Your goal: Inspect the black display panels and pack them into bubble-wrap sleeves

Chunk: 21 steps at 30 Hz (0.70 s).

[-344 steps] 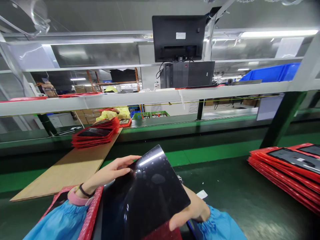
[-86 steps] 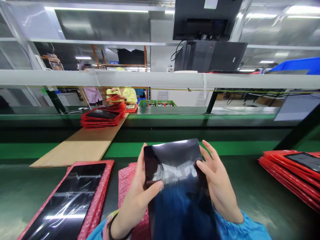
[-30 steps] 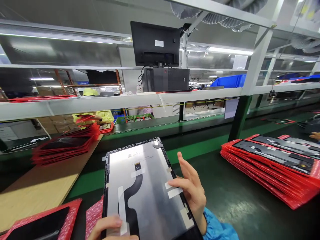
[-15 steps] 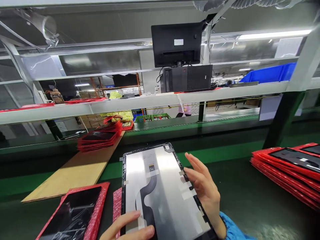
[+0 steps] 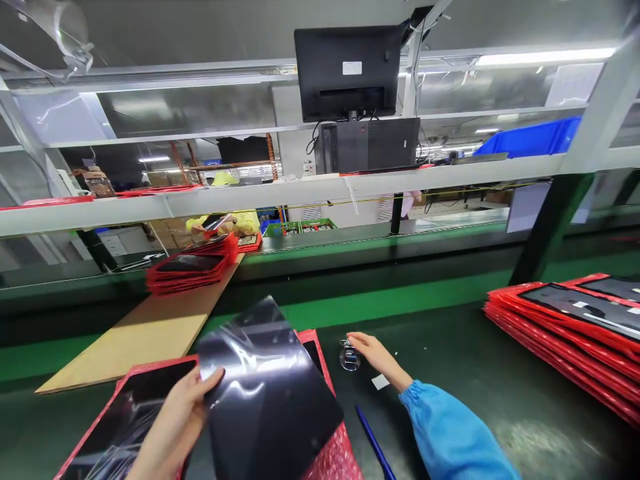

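Observation:
My left hand (image 5: 187,403) grips the left edge of a tablet screen (image 5: 270,400), thumb on its glossy black face. The screen is tilted, with its dark glass towards me. At the middle of the bench, my right hand (image 5: 373,353) has its fingers closed at the top of a small clear round object (image 5: 350,358) with shiny parts; its exact kind is unclear. A small white label (image 5: 381,382) and a blue pen (image 5: 374,440) lie near my right forearm. Under the held screen, a red bubble-wrap sleeve (image 5: 340,450) is partly hidden.
Left of me another black screen (image 5: 135,413) lies on red wrap. A wooden board (image 5: 145,330) carries a stack of red sleeves (image 5: 195,267). More red-sleeved panels (image 5: 560,333) are piled at right. A shelf (image 5: 260,197) with a monitor (image 5: 350,73) crosses ahead; a co-worker's yellow sleeve (image 5: 245,223) shows behind.
The screen has turned from its silver back to its black face and shifted left in my left hand. My right hand has let go of it and moved to the small clear object.

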Each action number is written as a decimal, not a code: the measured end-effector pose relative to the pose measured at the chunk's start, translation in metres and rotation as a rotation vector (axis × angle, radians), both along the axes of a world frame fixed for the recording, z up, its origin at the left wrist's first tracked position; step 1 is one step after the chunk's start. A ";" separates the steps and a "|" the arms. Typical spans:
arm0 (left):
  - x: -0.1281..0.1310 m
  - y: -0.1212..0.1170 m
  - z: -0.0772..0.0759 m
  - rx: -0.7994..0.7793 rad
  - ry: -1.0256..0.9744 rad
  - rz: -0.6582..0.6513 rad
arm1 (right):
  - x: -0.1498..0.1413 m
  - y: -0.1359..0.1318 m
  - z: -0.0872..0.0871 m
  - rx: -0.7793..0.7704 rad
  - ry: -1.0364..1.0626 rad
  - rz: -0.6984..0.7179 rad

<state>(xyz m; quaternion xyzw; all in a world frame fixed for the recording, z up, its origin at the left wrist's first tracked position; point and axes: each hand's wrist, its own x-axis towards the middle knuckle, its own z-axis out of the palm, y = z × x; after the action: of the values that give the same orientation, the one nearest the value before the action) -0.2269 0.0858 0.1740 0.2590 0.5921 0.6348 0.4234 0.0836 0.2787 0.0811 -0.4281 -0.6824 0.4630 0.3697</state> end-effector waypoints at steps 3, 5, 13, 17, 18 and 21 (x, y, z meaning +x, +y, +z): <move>0.002 0.008 -0.029 -0.072 -0.015 -0.041 | -0.003 0.007 -0.011 -0.053 -0.024 0.010; 0.003 0.007 -0.047 -0.112 -0.007 -0.062 | -0.004 0.011 -0.015 -0.076 -0.032 0.014; -0.014 0.008 -0.071 -0.249 0.172 -0.231 | -0.006 0.012 -0.024 -0.042 -0.024 -0.038; -0.028 0.005 -0.073 -0.377 0.273 -0.198 | -0.006 0.002 -0.031 0.060 0.033 -0.112; -0.029 0.003 -0.074 -0.378 0.265 -0.190 | -0.006 0.000 -0.031 0.096 0.051 -0.141; -0.023 -0.004 -0.073 -0.297 0.207 -0.183 | -0.008 -0.009 -0.027 0.219 0.099 -0.219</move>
<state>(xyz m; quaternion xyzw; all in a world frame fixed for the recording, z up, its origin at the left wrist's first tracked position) -0.2501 0.0822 0.1006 0.3103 0.6934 0.4696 0.4499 0.0761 0.2697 0.0542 -0.4338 -0.6591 0.3631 0.4956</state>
